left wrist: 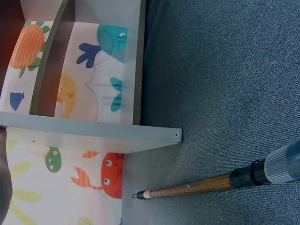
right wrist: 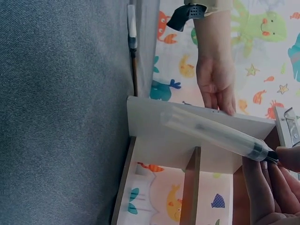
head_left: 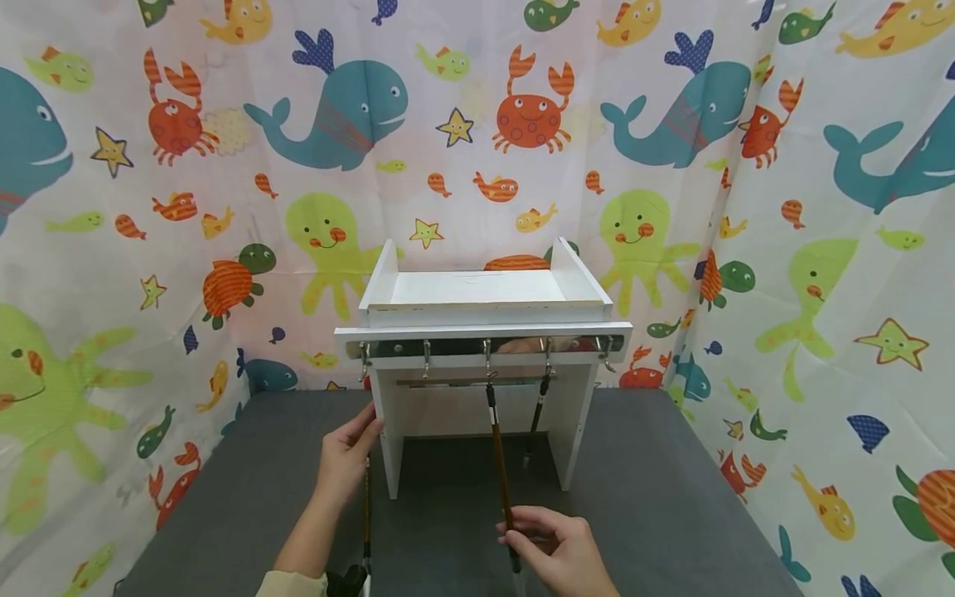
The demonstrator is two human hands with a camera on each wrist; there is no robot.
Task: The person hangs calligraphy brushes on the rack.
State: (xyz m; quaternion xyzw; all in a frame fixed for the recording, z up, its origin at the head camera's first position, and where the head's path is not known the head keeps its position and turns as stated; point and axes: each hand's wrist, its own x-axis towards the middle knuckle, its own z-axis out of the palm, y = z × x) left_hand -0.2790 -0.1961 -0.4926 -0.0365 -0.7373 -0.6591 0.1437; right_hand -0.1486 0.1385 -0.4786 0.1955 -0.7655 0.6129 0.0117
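A capped writing brush (head_left: pixel 501 456) with a brown handle is pinched near its lower end by my right hand (head_left: pixel 555 543). Its top loop is at the middle hook (head_left: pixel 488 352) of a white rack (head_left: pixel 485 316); whether it bears on the hook, I cannot tell. In the right wrist view its long translucent cap (right wrist: pixel 211 133) sticks out past the fingers. My left hand (head_left: pixel 346 452) touches the rack's left side panel with its fingers, seen from the other side in the right wrist view (right wrist: pixel 216 82). A second brush (head_left: pixel 537 410) hangs from the hook to the right.
Another capped brush (left wrist: pixel 187 188) lies on the dark grey tabletop (head_left: pixel 642 497), left of the rack. The rack has a metal strip (head_left: pixel 448 347) with several hooks and a tray-like top (head_left: pixel 477 286). A curtain with sea animals (head_left: pixel 462 199) surrounds the table's back and sides.
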